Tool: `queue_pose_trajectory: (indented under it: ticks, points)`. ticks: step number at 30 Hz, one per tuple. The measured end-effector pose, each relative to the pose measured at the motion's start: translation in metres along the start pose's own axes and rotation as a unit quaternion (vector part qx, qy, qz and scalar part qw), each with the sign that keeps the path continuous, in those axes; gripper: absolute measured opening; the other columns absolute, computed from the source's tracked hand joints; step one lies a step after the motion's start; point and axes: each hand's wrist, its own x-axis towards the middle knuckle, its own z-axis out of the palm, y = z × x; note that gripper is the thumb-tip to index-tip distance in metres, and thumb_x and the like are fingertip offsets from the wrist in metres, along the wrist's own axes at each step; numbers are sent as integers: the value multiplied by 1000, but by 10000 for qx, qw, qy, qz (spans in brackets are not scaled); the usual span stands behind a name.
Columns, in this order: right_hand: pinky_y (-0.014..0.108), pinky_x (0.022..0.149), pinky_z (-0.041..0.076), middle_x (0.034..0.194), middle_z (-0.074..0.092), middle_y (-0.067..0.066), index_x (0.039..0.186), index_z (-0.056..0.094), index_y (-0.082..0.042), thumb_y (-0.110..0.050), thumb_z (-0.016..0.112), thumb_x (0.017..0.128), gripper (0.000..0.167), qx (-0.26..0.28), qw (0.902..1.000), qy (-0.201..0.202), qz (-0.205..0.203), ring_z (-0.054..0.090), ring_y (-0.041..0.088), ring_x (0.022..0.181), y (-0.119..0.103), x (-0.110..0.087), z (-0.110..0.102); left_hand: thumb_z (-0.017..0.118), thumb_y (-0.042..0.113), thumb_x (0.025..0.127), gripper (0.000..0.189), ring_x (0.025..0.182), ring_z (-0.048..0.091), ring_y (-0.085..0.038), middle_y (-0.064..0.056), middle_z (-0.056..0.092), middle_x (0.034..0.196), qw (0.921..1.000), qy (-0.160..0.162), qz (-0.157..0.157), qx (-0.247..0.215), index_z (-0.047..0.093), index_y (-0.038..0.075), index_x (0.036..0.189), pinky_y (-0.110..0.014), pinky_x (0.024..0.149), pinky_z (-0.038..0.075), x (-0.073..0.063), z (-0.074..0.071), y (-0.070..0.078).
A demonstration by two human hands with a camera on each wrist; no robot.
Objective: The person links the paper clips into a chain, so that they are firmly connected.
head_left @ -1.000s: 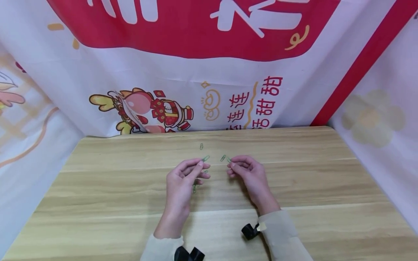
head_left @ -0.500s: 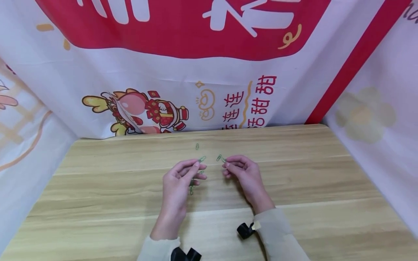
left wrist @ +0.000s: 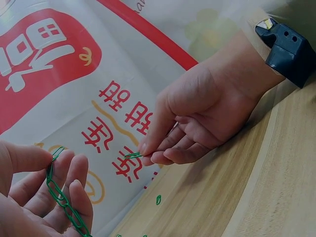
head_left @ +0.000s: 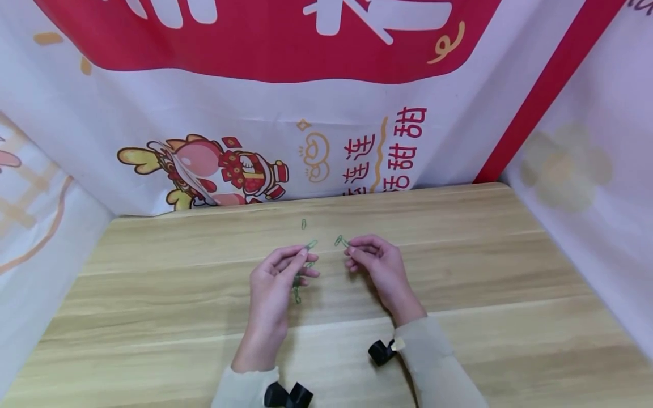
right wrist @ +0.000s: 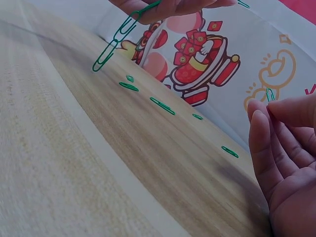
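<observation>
My left hand [head_left: 275, 280] pinches the end of a chain of linked green paper clips [left wrist: 62, 200] between thumb and index finger. The chain hangs down past the other fingers, and its lower links [right wrist: 116, 40] dangle above the table in the right wrist view. Opposite it, my right hand [head_left: 380, 266] pinches a single green paper clip [left wrist: 133, 155], its looped end poking out beyond the fingertips. The two hands are apart, both raised over the table, with a small gap between the held clips.
Several loose green paper clips [right wrist: 163, 106] lie scattered on the wooden table [head_left: 153, 317]. One clip [head_left: 303, 224] sits toward the back edge. A printed white and red cloth [head_left: 280, 102] hangs behind the table. Each wrist carries a small black camera [head_left: 381, 352].
The head view has shifted slightly, so the whole scene slides left in it. Both hands keep nearly the same pose and distance, still pinching their clips.
</observation>
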Motion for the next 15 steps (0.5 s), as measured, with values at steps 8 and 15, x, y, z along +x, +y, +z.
queue_pose_trajectory:
  ticks: [8, 15]
  points:
    - [30, 77, 66, 100, 79, 8, 122, 68, 4, -2, 72, 100, 23, 13, 9999, 1, 101, 77, 19, 81, 1, 0, 0, 72, 17, 104, 21, 84, 79, -16, -3, 83, 106, 10000, -1, 42, -30, 72, 7, 123, -28, 78, 63, 0, 0, 1]
    - [30, 78, 67, 102, 79, 9, 122, 68, 4, -2, 72, 100, 23, -27, 10000, -48, 24, 77, 19, 82, 0, -1, 0, 72, 18, 105, 21, 86, 79, -17, -4, 83, 108, 10000, -46, -9, -45, 73, 8, 124, -30, 80, 64, -1, 0, 0]
